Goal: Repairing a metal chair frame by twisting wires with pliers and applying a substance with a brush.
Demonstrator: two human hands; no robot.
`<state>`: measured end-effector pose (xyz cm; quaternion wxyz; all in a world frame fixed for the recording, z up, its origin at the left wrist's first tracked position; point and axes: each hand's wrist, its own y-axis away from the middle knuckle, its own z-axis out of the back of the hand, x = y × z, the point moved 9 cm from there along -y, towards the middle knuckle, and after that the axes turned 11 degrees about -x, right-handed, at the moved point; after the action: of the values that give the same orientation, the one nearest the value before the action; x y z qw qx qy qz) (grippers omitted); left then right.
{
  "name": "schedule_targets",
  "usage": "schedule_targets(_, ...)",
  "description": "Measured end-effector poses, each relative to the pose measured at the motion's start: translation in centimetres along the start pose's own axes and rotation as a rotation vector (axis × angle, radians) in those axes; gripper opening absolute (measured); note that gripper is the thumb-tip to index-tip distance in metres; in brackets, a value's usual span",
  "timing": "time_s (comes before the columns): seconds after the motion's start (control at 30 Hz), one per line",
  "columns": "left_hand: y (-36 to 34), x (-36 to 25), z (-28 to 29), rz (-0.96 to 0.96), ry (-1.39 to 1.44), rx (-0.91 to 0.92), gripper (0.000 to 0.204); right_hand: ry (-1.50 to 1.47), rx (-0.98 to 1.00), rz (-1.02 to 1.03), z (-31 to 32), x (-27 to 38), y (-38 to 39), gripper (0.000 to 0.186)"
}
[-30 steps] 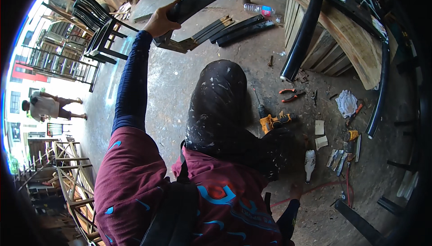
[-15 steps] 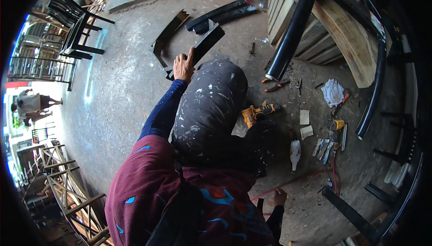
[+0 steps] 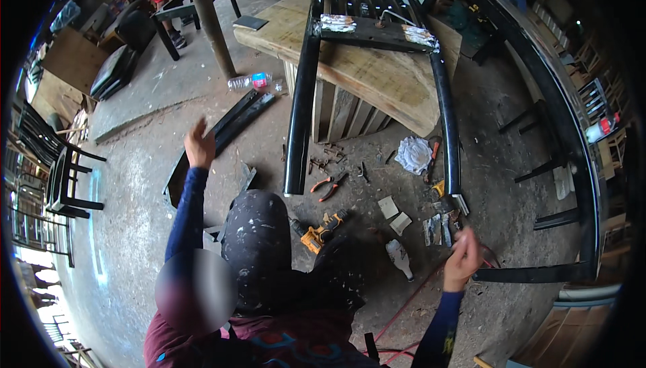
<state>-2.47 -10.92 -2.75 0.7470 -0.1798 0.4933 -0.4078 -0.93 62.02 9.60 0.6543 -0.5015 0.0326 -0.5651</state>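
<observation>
Head view: left hand nearer, fingers extended, looks empty. Black wood strips lie just to its right, long axis slanting upper right to lower left; contact unclear. Right hand: fingers curled, cannot tell if holding; near black frame.

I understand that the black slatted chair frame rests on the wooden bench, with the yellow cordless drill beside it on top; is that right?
Not quite: the yellow cordless drill lies on the floor, as the head view shows; the black slatted chair frame does rest on the wooden bench.
</observation>
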Motion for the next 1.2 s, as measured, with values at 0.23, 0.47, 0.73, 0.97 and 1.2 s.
schedule_targets(0.23, -17.5, -35.4, -9.6, -0.626, 0.355, 0.403, 0.068, -0.083, 0.010, 0.767, -16.0, 23.0, -23.5, 0.021)
schedule_targets(0.47, -15.3, -40.9, -23.4, -0.983, 0.000, 0.860, 0.072, 0.135, 0.483, 0.766, -34.9, 24.3, -31.0, 0.026)
schedule_targets(0.73, -16.4, -41.2, -23.8, -0.822, 0.032, 0.952, 0.062, 0.319, 0.441, 0.466, -37.2, 23.4, -30.9, 0.018)
schedule_targets(0.97, -16.7, -42.3, -22.7, -0.866, 0.093, 0.895, 0.061, 0.397, 0.260, -0.016, -38.6, 21.4, -32.3, 0.029)
schedule_targets(1.2, -16.8, -41.5, -22.9, -0.748, 0.099, 1.011, 0.064, 0.366, 0.747, 0.105, -36.3, 23.0, -32.6, 0.041)
